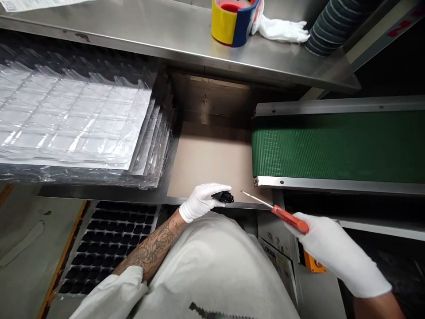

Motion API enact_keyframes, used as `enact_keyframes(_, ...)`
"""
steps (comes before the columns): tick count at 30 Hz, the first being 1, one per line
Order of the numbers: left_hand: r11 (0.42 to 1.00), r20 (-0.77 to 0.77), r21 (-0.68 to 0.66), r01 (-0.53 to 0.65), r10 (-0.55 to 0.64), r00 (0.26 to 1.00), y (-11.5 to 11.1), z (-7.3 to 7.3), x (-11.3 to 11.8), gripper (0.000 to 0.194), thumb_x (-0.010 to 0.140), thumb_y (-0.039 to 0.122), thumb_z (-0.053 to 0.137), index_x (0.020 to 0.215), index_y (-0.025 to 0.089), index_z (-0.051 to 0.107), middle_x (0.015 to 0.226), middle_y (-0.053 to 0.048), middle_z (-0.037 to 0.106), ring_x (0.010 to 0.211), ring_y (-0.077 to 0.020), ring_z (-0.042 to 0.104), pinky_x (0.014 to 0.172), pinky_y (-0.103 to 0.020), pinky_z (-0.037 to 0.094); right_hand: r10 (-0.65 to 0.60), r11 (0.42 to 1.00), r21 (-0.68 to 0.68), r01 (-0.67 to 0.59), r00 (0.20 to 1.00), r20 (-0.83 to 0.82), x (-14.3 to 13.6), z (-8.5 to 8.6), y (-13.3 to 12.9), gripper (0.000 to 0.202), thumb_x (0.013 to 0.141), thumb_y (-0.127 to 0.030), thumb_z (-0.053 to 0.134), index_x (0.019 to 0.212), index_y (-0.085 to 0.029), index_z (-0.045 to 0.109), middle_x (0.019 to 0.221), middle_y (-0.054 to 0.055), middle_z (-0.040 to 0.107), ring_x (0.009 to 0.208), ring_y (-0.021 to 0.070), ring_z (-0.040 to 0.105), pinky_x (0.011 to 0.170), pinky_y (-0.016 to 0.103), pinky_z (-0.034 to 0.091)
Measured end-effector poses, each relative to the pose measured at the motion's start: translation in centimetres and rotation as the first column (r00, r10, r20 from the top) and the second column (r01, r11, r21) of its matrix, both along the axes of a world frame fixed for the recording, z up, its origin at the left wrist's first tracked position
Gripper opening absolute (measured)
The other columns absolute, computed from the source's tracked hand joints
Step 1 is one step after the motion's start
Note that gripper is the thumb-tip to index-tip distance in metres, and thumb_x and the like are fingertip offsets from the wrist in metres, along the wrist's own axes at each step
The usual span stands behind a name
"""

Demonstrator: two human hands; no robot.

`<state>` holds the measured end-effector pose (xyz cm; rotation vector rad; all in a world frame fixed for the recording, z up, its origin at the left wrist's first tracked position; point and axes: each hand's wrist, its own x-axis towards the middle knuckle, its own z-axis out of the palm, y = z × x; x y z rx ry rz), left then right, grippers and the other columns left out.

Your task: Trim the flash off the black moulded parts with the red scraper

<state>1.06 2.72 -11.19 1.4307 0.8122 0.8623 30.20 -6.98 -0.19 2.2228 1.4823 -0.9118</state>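
My left hand (201,201), in a white glove, is closed around a small black plastic part (224,196) with several short prongs facing right. Across from it, my gloved right hand (318,235) grips a screwdriver-like tool by its red handle (290,219). The tool's thin metal shaft (257,199) points left toward the black part, with a gap between its tip and the part. Both hands are near the front edge of a tan board (212,159). The exact kind of black part cannot be made out.
Stacked clear plastic trays with white sheets (73,119) stand at left. A green conveyor belt (338,146) lies at right. Above runs a metal shelf (149,26) bearing a yellow-and-blue tape roll (229,22) and a white glove (282,30). A tray of black pieces (109,243) sits lower left.
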Motion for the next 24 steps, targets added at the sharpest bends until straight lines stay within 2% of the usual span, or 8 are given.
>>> enact_keyframes(3, 0.997, 0.031, -0.056, -0.045, 0.047, 0.998, -0.1, -0.3, 0.2, 0.036, 0.069, 0.014, 0.08, 0.104, 0.022, 0.076, 0.101, -0.009, 0.073, 0.094, -0.0239, 0.066, 0.09, -0.034, 0.049, 0.003, 1.0, 0.01, -0.003, 1.0, -0.01, 0.1, 0.1, -0.5, 0.014, 0.08, -0.022, 0.052, 0.071, -0.022, 0.063, 0.063, 0.002, 0.064, 0.051, 0.0118, 0.052, 0.053, 0.023, 0.03)
enact_keyframes(5, 0.985, 0.065, -0.124, -0.124, 0.133, 0.989, -0.1, -0.7, 0.5, 0.033, 0.072, 0.017, 0.078, 0.105, 0.02, 0.074, 0.104, -0.01, 0.072, 0.098, -0.0244, 0.066, 0.095, -0.035, 0.049, 0.0, 1.0, -0.017, 0.0, 1.0, -0.009, -0.1, 0.0, -1.0, 0.015, 0.079, -0.018, 0.049, 0.072, -0.022, 0.062, 0.064, 0.002, 0.065, 0.051, 0.0116, 0.052, 0.054, 0.023, 0.03)
enact_keyframes(7, 0.954, 0.095, -0.205, -0.221, 0.244, 0.965, 0.0, -1.1, 0.8, 0.029, 0.075, 0.021, 0.077, 0.104, 0.018, 0.073, 0.105, -0.011, 0.071, 0.1, -0.0249, 0.066, 0.096, -0.036, 0.05, -0.003, 0.999, -0.032, 0.004, 1.0, 0.017, -0.7, -0.2, -1.3, 0.017, 0.08, -0.017, 0.047, 0.077, -0.023, 0.063, 0.069, 0.001, 0.066, 0.055, 0.0127, 0.055, 0.056, 0.023, 0.03)
enact_keyframes(10, 0.899, 0.148, -0.311, -0.31, 0.368, 0.918, 0.2, -1.5, 1.2, 0.032, 0.073, 0.026, 0.08, 0.101, 0.014, 0.071, 0.103, -0.012, 0.071, 0.094, -0.0248, 0.067, 0.091, -0.037, 0.053, 0.073, 0.997, -0.025, -0.072, 0.997, 0.027, -2.0, -0.7, -1.4, 0.021, 0.081, -0.015, 0.044, 0.081, -0.024, 0.064, 0.075, 0.001, 0.067, 0.065, 0.0149, 0.058, 0.06, 0.023, 0.028)
enact_keyframes(14, 0.856, 0.246, -0.462, -0.229, 0.372, 0.895, 0.4, -1.4, 1.5, 0.036, 0.075, 0.032, 0.079, 0.102, 0.012, 0.067, 0.094, -0.01, 0.07, 0.078, -0.0232, 0.069, 0.075, -0.035, 0.056, 0.101, 0.995, 0.004, -0.102, 0.994, 0.047, -3.7, -1.0, -1.0, 0.026, 0.084, -0.012, 0.039, 0.084, -0.023, 0.063, 0.077, 0.001, 0.067, 0.067, 0.015, 0.058, 0.061, 0.024, 0.025)
enact_keyframes(18, 0.793, 0.361, -0.588, -0.158, 0.432, 0.827, 0.5, -1.5, 1.6, 0.032, 0.078, 0.032, 0.077, 0.101, 0.012, 0.066, 0.097, -0.009, 0.066, 0.082, -0.0187, 0.066, 0.075, -0.031, 0.054, 0.129, 0.992, -0.008, -0.129, 0.991, 0.032, -4.2, -1.5, -0.9, 0.023, 0.083, -0.011, 0.041, 0.082, -0.022, 0.061, 0.077, 0.001, 0.067, 0.067, 0.0147, 0.057, 0.062, 0.023, 0.025)
enact_keyframes(21, 0.727, 0.456, -0.686, -0.033, 0.464, 0.759, 0.5, -1.9, 1.4, 0.027, 0.083, 0.032, 0.072, 0.102, 0.013, 0.066, 0.097, -0.009, 0.065, 0.084, -0.0165, 0.062, 0.073, -0.029, 0.051, 0.085, 0.995, 0.054, -0.086, 0.996, 0.023, -4.0, -2.3, -1.2, 0.023, 0.087, -0.017, 0.04, 0.086, -0.023, 0.062, 0.077, 0.001, 0.067, 0.067, 0.0143, 0.056, 0.062, 0.022, 0.026)
enact_keyframes(24, 0.665, 0.502, -0.745, 0.051, 0.509, 0.699, 0.3, -2.3, 1.3, 0.026, 0.083, 0.032, 0.071, 0.1, 0.013, 0.066, 0.099, -0.009, 0.065, 0.085, -0.0164, 0.06, 0.073, -0.029, 0.049, 0.059, 0.997, 0.045, -0.057, 0.997, -0.046, -4.0, -3.2, -1.5, 0.019, 0.087, -0.02, 0.041, 0.083, -0.022, 0.06, 0.075, 0.0, 0.066, 0.067, 0.0133, 0.056, 0.063, 0.021, 0.028)
